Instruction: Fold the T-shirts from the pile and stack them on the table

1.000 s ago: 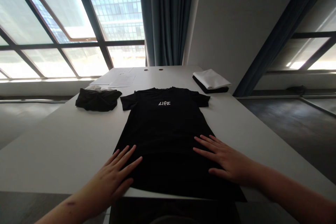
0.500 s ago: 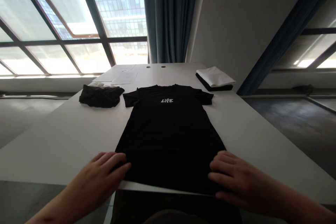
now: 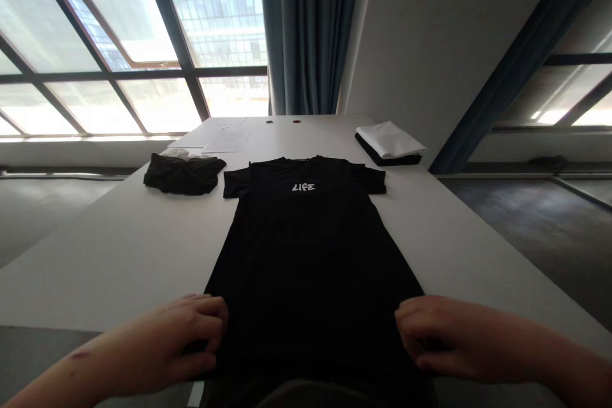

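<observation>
A black short-sleeved T-shirt [image 3: 306, 255] lies spread on the white table, its neck pointing away from me and small white lettering across the chest. My left hand [image 3: 198, 335] is closed on the shirt's left edge close to the hem. At the opposite edge, my right hand [image 3: 430, 335] pinches the fabric at about the same height. Between the two hands the cloth looks smooth, and its lower end reaches the table's front edge, where it merges with dark clothing below.
Crumpled dark cloth [image 3: 184, 173] lies left of the shirt, with some white material behind it. Paper sheets [image 3: 225, 140] rest farther back. A folded white cloth [image 3: 389, 139] sits on a folded black cloth [image 3: 401, 160] at the back right of the table [image 3: 119, 248].
Both hands have come nearer to me and slightly apart, with fingers now curled on the fabric. The shirt's hem has been drawn toward me, covering the strip of table edge seen before.
</observation>
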Demonstrator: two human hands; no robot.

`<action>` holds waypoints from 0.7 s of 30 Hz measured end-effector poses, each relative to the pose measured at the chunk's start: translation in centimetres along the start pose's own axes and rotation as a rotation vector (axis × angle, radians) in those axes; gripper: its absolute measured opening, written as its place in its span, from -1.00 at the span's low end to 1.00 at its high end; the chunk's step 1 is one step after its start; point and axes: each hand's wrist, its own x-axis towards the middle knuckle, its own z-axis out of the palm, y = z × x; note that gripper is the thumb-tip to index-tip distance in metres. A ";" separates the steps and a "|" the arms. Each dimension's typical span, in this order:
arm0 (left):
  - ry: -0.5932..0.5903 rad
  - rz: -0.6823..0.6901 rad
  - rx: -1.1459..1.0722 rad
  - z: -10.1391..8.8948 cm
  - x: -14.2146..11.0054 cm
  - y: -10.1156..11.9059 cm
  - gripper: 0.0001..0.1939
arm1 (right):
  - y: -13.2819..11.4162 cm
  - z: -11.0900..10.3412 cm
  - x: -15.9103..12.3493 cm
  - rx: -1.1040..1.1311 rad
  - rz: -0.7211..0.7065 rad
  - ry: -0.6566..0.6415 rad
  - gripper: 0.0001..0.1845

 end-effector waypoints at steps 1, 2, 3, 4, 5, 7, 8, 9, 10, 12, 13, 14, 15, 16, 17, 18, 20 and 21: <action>-0.014 -0.012 -0.025 -0.2 0.1 0.2 -0.87 | -0.2 -0.6 0.1 0.040 0.001 -0.020 -0.94; 0.003 -0.027 -0.027 -0.3 0.5 0.3 -0.88 | -0.3 -1.1 0.4 0.062 -0.005 -0.013 -0.92; 0.051 -0.041 -0.007 -0.3 1.2 0.2 -0.86 | -0.3 -1.5 0.9 0.064 -0.010 0.022 -0.88; 0.128 -0.050 0.035 -0.1 2.2 0.0 -0.81 | -0.1 -1.9 1.8 0.046 -0.008 0.079 -0.81; 0.221 -0.053 0.091 0.2 3.5 -0.4 -0.76 | 0.3 -2.2 2.9 0.008 0.000 0.150 -0.72; 0.393 -0.033 0.226 1.0 6.6 -1.4 -0.62 | 1.6 -2.6 5.6 -0.130 0.050 0.290 -0.54; 0.435 -0.034 0.285 1.4 8.2 -2.0 -0.53 | 2.4 -2.6 7.0 -0.215 0.086 0.342 -0.43; 0.444 -0.058 0.322 1.7 9.8 -2.6 -0.46 | 3.3 -2.6 8.2 -0.301 0.142 0.383 -0.33; 0.435 -0.103 0.340 1.8 11.3 -3.1 -0.43 | 4.2 -2.6 9.3 -0.370 0.210 0.383 -0.27; 0.394 -0.198 0.358 1.5 13.6 -3.9 -0.41 | 5.6 -2.6 10.8 -0.455 0.336 0.349 -0.22; 0.380 -0.239 0.364 1.1 14.4 -4.2 -0.41 | 6.0 -2.8 11.1 -0.486 0.383 0.339 -0.22; 0.376 -0.275 0.374 0.5 15.2 -4.3 -0.42 | 6.2 -3.1 11.3 -0.510 0.419 0.343 -0.23; 0.382 -0.305 0.385 -0.2 16.0 -4.3 -0.42 | 6.3 -3.8 11.4 -0.523 0.449 0.360 -0.24; 0.398 -0.333 0.398 -1.2 16.8 -4.2 -0.41 | 6.4 -4.7 11.6 -0.528 0.477 0.388 -0.26; 0.420 -0.360 0.411 -2.2 17.9 -4.1 -0.40 | 6.4 -5.9 12.0 -0.530 0.503 0.425 -0.29; 0.439 -0.382 0.421 -3.3 19.2 -4.1 -0.38 | 6.7 -7.4 12.6 -0.519 0.528 0.460 -0.32; 0.460 -0.419 0.420 -5.7 22.5 -4.4 -0.37 | 7.8 -10.8 14.3 -0.558 0.547 0.572 -0.40; 0.456 -0.440 0.397 -6.8 24.4 -4.7 -0.35 | 8.8 -12.6 15.3 -0.568 0.550 0.617 -0.42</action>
